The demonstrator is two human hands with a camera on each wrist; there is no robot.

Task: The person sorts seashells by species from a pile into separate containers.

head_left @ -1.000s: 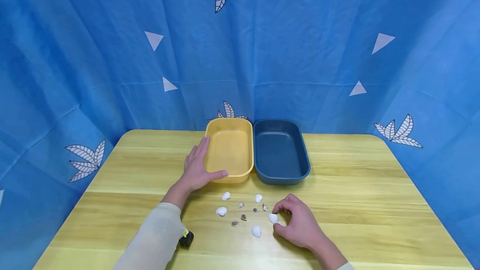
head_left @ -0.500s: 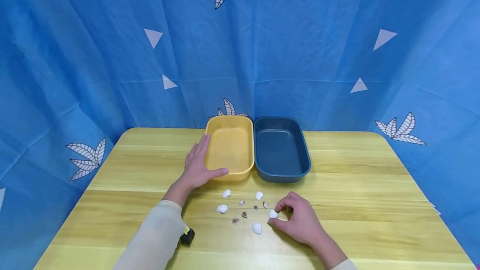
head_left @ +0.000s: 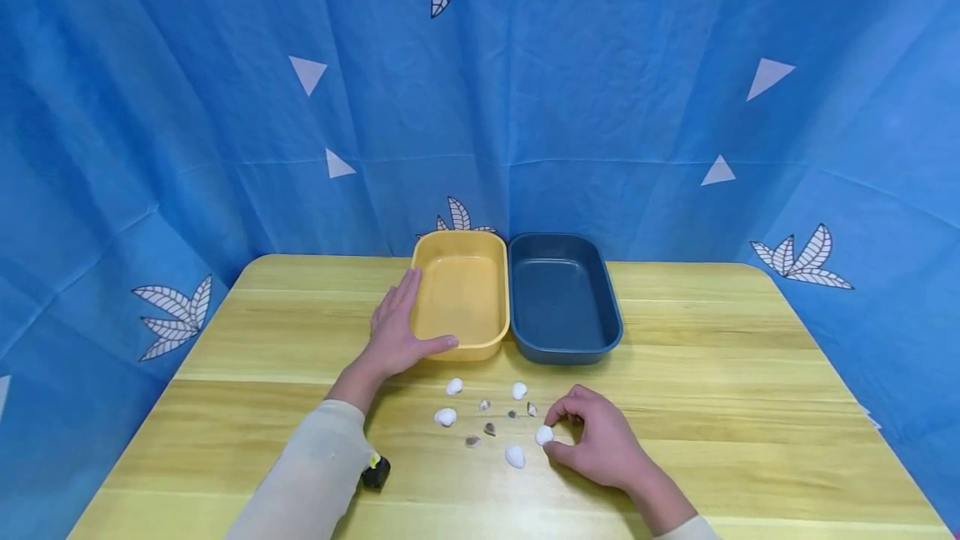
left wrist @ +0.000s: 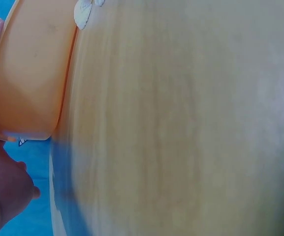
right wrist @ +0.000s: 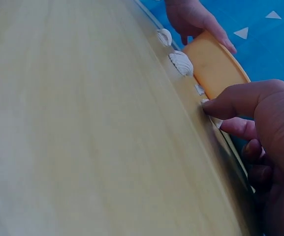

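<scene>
In the head view my right hand (head_left: 600,440) pinches a white seashell (head_left: 543,436) between thumb and forefinger, low over the table. The right wrist view has the thumb (right wrist: 230,101) in front of that shell, covering part of it. My left hand (head_left: 393,340) lies along the left side of the yellow tray (head_left: 491,348), fingers straight at its side wall and thumb over the front rim. Left of the right hand, several white shells (head_left: 515,457) and several small brownish shells (head_left: 490,429) lie scattered on the wood.
A dark blue tray (head_left: 566,354) stands right beside the yellow one, near the table's back edge. Behind both hangs a blue curtain (head_left: 600,107) with leaf prints. A small black object (head_left: 377,473) shows by the left sleeve (head_left: 307,473).
My right thumb and forefinger have come together on the white shell, which was lying between them with the fingers apart. The shell has tilted and shifted slightly. The left hand stays at the yellow tray.
</scene>
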